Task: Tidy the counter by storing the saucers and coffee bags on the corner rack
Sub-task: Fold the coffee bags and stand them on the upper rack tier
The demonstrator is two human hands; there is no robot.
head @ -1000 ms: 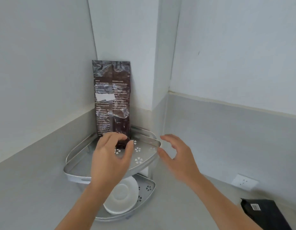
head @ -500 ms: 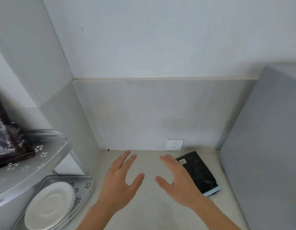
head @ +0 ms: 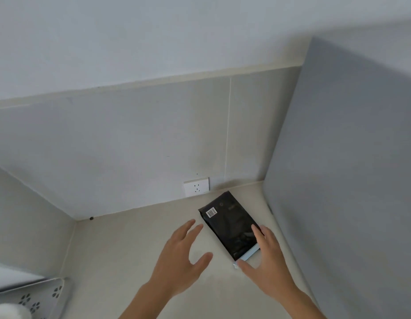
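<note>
A black coffee bag (head: 231,224) with a white barcode label and a pale blue bottom edge lies flat on the counter near the back wall. My right hand (head: 267,261) is spread over its near end, fingers apart, thumb by the blue edge; I cannot tell if it touches the bag. My left hand (head: 180,256) hovers open just left of the bag, apart from it. At the bottom left corner shows a piece of the metal corner rack (head: 42,295) with flower cut-outs, and the white rim of a saucer (head: 10,313) on it.
A white wall socket (head: 196,187) sits low on the tiled back wall behind the bag. A tall grey panel (head: 349,180) closes the counter on the right, close to the bag. The pale counter (head: 121,254) stretches between the rack and the bag.
The view has swung right, away from the rack and its brown coffee bag. Both hands left the rack and moved over to the black bag; the right hand now reaches over its near end.
</note>
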